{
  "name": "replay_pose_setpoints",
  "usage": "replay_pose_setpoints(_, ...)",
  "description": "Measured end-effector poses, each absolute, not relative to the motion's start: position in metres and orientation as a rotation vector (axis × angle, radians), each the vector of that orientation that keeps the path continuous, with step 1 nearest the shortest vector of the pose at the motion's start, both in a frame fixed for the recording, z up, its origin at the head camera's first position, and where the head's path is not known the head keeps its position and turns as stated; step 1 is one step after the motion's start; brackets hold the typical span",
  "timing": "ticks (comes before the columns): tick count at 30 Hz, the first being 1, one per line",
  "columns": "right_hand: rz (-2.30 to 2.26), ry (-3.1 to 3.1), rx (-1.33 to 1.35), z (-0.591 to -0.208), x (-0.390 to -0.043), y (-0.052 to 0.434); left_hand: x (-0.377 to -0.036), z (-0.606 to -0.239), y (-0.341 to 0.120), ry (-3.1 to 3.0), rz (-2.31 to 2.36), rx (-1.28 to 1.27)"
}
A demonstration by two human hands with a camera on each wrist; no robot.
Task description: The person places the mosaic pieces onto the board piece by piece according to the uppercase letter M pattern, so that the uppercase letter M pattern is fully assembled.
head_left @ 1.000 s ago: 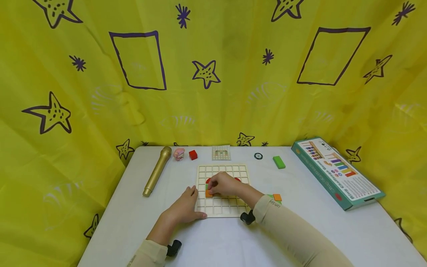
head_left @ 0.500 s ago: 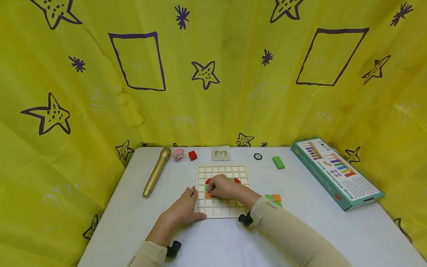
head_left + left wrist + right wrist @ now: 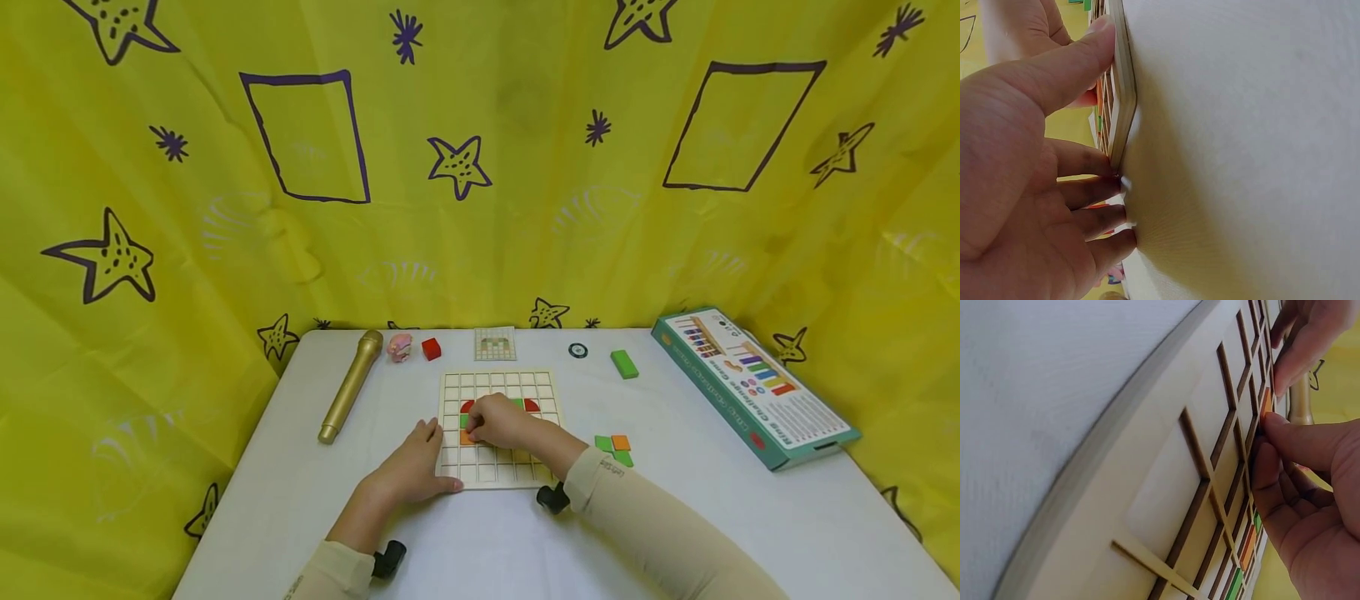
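A wooden grid board (image 3: 487,473) lies on the table, with red, green and orange tiles in some of its cells. My left hand (image 3: 411,468) rests at its near left corner, thumb on the front edge and fairly straight fingers against the left side; the left wrist view shows the thumb (image 3: 1082,59) along the rim. Over the board, my right hand (image 3: 501,419) has curled fingers, with thumb and forefinger at an orange square tile (image 3: 467,437). In the right wrist view the thumb tip touches that tile (image 3: 1266,403). The hand covers the middle cells.
Right of the board lie loose green tiles (image 3: 622,458) and an orange tile (image 3: 620,442). Behind stand a pattern card (image 3: 495,343), red cube (image 3: 431,349), pink figure (image 3: 400,347), round token (image 3: 577,351) and green block (image 3: 624,364). A gold microphone (image 3: 350,387) and game box (image 3: 753,387) flank them.
The orange tile under my right fingers looks flatter in its cell than a second ago. My right hand has shifted only slightly; the left hand keeps its place at the board's corner.
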State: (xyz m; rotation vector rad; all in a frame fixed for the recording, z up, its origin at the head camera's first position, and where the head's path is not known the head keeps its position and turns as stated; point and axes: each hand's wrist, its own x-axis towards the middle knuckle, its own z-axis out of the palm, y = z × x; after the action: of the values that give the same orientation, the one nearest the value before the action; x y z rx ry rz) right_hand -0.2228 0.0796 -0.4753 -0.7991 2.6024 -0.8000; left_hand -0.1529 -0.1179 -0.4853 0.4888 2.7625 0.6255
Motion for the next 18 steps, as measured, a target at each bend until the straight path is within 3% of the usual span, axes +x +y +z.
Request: replay_pose_setpoints(18,-0.974,2.580,-0.723,-0.469,-0.213,0.126,-0.155,-0.488,-0.116,2.760,0.617,0.433)
